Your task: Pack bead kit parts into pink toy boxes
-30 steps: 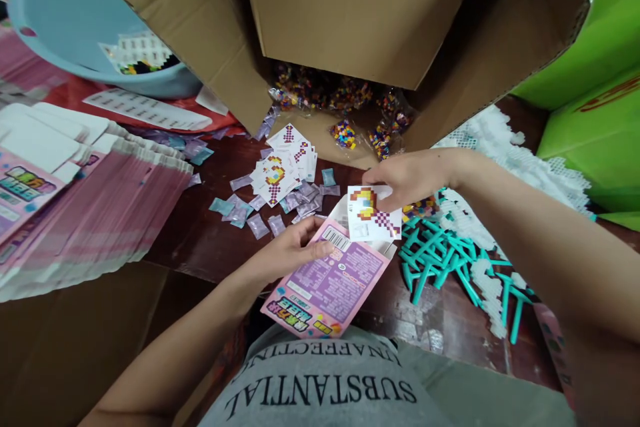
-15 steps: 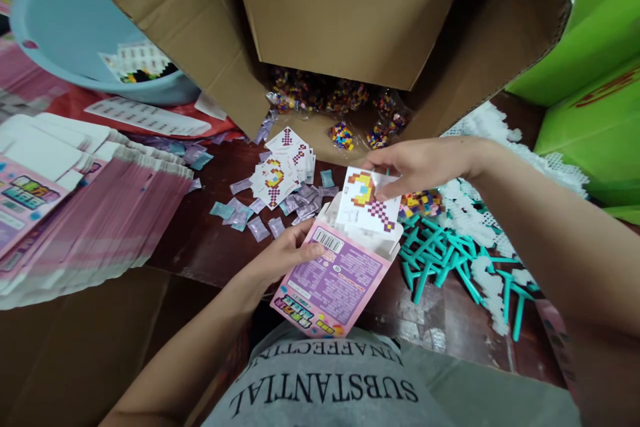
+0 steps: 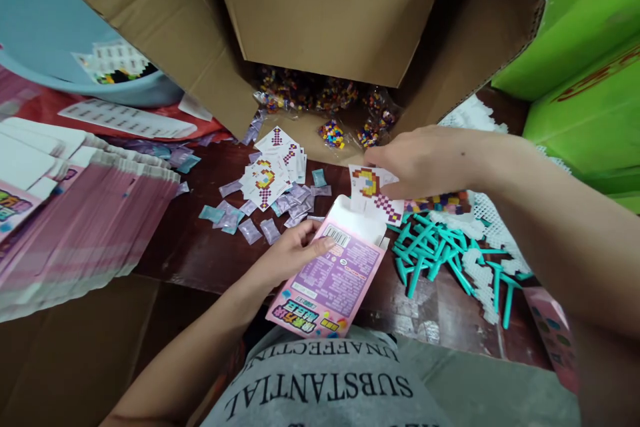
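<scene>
At the centre of the frame, a pink and purple box (image 3: 333, 280) is held with its top flap open. The left hand (image 3: 285, 255) grips its left edge, fingers closed on the card. Just above, the right hand (image 3: 425, 160) pinches a pixel-pattern card (image 3: 373, 195) at the box mouth; it appears to be going in, and needs lining up with the opening. Around lie teal plastic tools (image 3: 435, 257), loose sachets (image 3: 250, 217) and a card stack (image 3: 273, 170) on a dark wooden table (image 3: 200, 247). A large cardboard carton (image 3: 330, 13) fills the top, flat pink boxes (image 3: 75, 213) the left.
</scene>
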Tool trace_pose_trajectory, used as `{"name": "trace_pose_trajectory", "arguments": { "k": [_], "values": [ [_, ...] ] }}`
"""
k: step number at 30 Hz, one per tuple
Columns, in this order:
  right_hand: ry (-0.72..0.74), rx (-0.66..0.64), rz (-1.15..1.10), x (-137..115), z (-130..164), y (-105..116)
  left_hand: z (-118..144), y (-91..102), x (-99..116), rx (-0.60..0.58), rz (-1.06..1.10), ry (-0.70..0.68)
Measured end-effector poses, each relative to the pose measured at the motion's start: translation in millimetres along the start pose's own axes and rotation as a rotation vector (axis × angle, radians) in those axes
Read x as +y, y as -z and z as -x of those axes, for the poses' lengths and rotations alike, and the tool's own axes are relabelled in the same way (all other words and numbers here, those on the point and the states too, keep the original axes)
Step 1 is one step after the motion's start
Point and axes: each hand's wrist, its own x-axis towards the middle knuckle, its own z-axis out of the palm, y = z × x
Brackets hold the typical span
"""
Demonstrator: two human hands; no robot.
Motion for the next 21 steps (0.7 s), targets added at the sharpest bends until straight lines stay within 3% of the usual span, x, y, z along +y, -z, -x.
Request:
{"name": "trace_pose_trajectory", "arguments": {
  "k": [3,7,14,21],
  "values": [
    [0.057,-0.135,0.036,3,7,15,1,6.6,-1,0.05,0.036,0.029],
    [0.11,-0.187,-0.287,10,3,18,0,20.9,-6,0.064,0.034,0.043],
    [-0.008,-0.591,-1.005,34,-9,-55,-5,38.1,-23,-0.046,0.188,0.078],
    [-0.098,-0.576,-1.327,65,-9,-101,-15,46.1,-36,0.032,0.252,0.145]
  ]
}}
